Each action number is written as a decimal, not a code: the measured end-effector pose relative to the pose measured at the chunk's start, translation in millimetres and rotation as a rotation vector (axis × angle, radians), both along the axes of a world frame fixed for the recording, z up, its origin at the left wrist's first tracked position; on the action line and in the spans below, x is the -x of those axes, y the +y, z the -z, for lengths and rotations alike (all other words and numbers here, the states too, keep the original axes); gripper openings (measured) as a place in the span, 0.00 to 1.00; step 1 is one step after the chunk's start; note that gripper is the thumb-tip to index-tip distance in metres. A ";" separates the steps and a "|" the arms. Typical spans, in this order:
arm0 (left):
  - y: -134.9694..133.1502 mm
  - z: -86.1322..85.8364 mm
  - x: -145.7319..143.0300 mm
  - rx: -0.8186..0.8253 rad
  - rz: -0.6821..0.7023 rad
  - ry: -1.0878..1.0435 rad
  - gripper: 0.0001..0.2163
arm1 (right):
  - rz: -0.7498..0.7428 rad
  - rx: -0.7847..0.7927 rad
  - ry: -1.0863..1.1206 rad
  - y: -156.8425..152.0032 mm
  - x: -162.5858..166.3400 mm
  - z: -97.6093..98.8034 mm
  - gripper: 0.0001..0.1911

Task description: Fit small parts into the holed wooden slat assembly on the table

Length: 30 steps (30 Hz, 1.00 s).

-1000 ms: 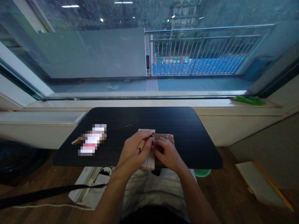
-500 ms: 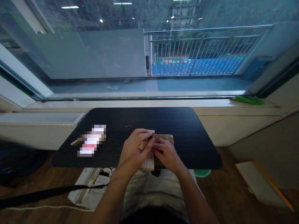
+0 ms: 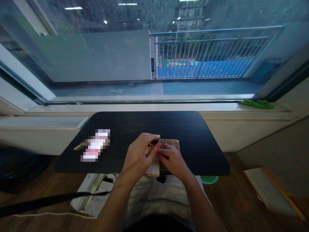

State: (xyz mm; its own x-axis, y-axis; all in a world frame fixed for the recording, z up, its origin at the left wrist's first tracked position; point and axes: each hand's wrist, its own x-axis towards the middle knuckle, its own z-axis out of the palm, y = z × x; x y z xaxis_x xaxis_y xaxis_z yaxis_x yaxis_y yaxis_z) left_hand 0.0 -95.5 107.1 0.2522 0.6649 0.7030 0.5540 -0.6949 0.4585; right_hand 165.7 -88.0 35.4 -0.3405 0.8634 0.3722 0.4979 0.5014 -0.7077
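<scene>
Both hands work together at the near edge of a black table (image 3: 188, 135). My left hand (image 3: 138, 156) is closed, pinching a small pale wooden piece (image 3: 147, 150) between thumb and fingers. My right hand (image 3: 172, 159) is curled against it from the right, fingertips touching the same piece. Under the hands lie pale wooden slats (image 3: 154, 168) sticking over the table edge, and a brown patterned wooden block (image 3: 172, 142) just beyond my right hand. What the right fingers grip is hidden.
Two small dark nails (image 3: 133, 131) lie on the table beyond my left hand. A blurred-out object (image 3: 95, 145) with a wooden stick (image 3: 77, 147) lies at the table's left. A green cloth (image 3: 258, 103) rests on the windowsill. A flat board (image 3: 270, 190) lies on the floor at right.
The hands have stayed in place over the wooden pieces, with only slight finger shifts. My left fingers have curled a little closer round the small piece.
</scene>
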 end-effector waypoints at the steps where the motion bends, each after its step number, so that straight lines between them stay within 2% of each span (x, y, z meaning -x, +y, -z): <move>1: 0.0 0.2 0.3 0.006 -0.005 0.002 0.09 | 0.000 0.001 -0.003 -0.1 0.1 -0.2 0.10; 9: -0.6 0.6 -0.3 -0.037 0.017 -0.016 0.07 | -0.010 0.000 -0.002 0.0 -0.7 0.0 0.10; 21: -0.1 1.6 -0.9 0.013 -0.027 -0.011 0.07 | -0.016 0.009 0.014 0.2 -0.8 -0.5 0.11; 30: 0.3 1.7 -1.3 -0.048 0.005 -0.010 0.05 | -0.010 0.026 0.021 0.1 -0.9 0.7 0.10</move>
